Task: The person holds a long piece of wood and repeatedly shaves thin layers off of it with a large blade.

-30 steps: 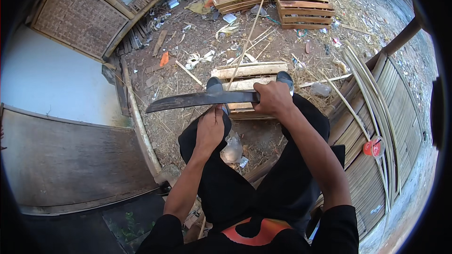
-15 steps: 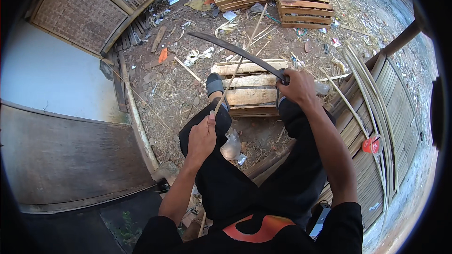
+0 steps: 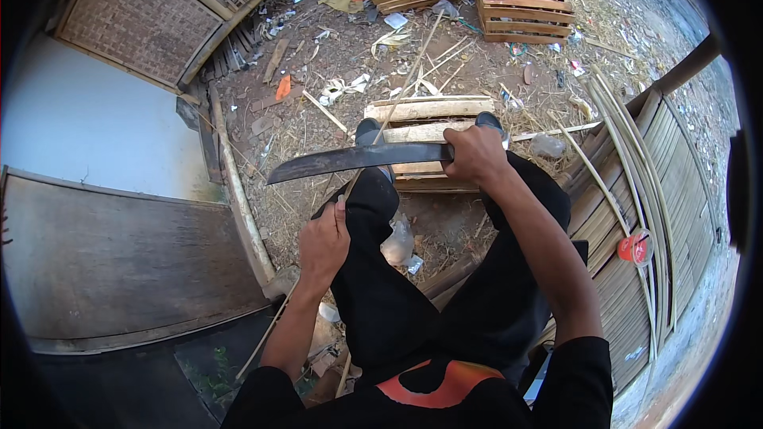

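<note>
My right hand (image 3: 477,154) is wrapped round the handle of a machete (image 3: 338,160), whose long dark blade reaches leftward, its tip past my left knee. The blade lies across a thin bamboo strip (image 3: 397,99); I cannot tell whether they touch. Closed on that strip is my left hand (image 3: 324,242), below the blade, thumb pointing up along it. The strip slants up and away to the right, and its near end emerges beside my left forearm. Beyond my knees a wooden slatted crate (image 3: 429,110) sits on the ground, partly hidden by the blade and my right hand.
On the right is a bamboo-slat platform (image 3: 592,302) bearing long bent strips (image 3: 636,183) and a red drink cup (image 3: 634,248). More wooden crates (image 3: 524,9) stand at the back. A wall with a brown lower panel (image 3: 127,262) borders the left. Litter dots the ground.
The machete has come down and toward me, its blade turning from a steep slant to nearly level across the strip. My left hand has shifted slightly left and nearer with the strip.
</note>
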